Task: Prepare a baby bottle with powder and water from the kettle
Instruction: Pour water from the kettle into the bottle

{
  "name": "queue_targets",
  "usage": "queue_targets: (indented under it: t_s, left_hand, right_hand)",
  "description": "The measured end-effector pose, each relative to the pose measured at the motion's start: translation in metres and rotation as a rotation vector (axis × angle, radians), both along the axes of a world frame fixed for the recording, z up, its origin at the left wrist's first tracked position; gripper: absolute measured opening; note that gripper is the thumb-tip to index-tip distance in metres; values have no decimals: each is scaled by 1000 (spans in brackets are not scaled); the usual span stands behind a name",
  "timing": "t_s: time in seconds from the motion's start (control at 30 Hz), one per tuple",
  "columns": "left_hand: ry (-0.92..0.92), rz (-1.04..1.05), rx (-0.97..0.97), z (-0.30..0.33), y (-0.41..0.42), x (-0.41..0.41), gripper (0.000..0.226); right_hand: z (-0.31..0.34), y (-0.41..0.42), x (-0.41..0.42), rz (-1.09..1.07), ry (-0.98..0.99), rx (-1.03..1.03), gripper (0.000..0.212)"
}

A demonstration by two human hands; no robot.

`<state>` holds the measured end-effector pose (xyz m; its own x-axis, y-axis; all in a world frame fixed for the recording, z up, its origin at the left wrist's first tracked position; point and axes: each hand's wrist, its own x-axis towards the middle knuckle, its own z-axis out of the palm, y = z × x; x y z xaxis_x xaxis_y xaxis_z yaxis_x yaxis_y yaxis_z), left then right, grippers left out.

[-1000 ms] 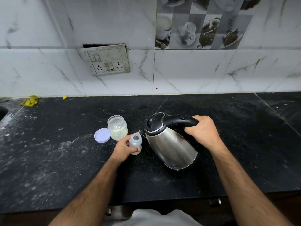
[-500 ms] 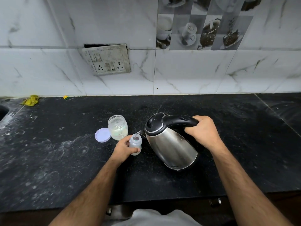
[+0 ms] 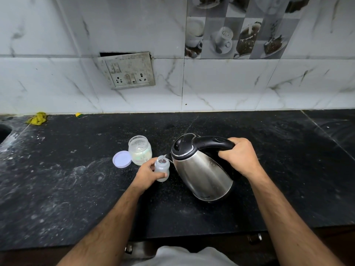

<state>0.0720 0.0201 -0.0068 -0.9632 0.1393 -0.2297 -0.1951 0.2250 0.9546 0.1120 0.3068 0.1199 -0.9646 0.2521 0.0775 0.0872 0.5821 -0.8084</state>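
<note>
White marble-look tiles are backing the black stone countertop we are working at, with a loose switch plate hanging on the wall above it. We are standing at the counter's front edge, roughly midway along it, and we are pouring. Our right hand is wrapping tightly around the black handle of the steel kettle, which we are tipping toward the left so that its spout is reaching over the mouth of the baby bottle. Our left hand is closing around that small open bottle, steadying it upright on the counter just beside the kettle. A thin stream seems to be running from the spout into the neck, though how high the water is standing inside we cannot tell. Just behind the bottle, toward the wall, the powder jar is standing open, and its pale lid is lying flat on the counter, touching or nearly touching the jar's left side. We are judging the powder step as likely behind us, since the jar is uncapped, and the water step as under way. We are seeing no teat or cap for the bottle anywhere, so closing and mixing are remaining. Near the back left corner a yellow scrap is lying by the wall.
</note>
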Motion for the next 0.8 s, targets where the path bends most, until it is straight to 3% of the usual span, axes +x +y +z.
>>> queue_targets:
  t_s: [0.43,0.6,0.8]
  left_hand:
    - [10,-53,93,11,4,-3,62]
    - [12,-56,95,9,3,-6,59]
    - [12,-33,39,3,4,-10,59]
  right_hand:
    - [-12,5,-5,7,27,-97,16]
    - [-23,5,-7,3,46,-178,5]
    - [-26,8,-17,-37,97,-306,6]
